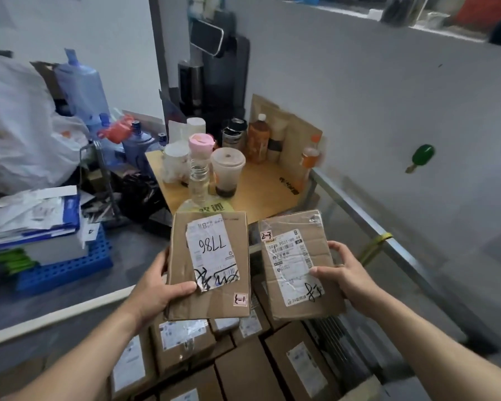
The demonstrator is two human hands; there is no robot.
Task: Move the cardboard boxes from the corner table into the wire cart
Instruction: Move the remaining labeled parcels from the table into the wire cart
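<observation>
The left hand (pixel 156 287) is gripping the left box (pixel 182 244) by its left edge; its label is showing handwritten "7786", upside down. The right hand (pixel 344 273) is gripping the right box (pixel 295 302), stickered "2-7", printed "P021-00". Both are hanging above stacked boxes (pixel 243 369), nearer than the bench (pixel 261 192).
</observation>
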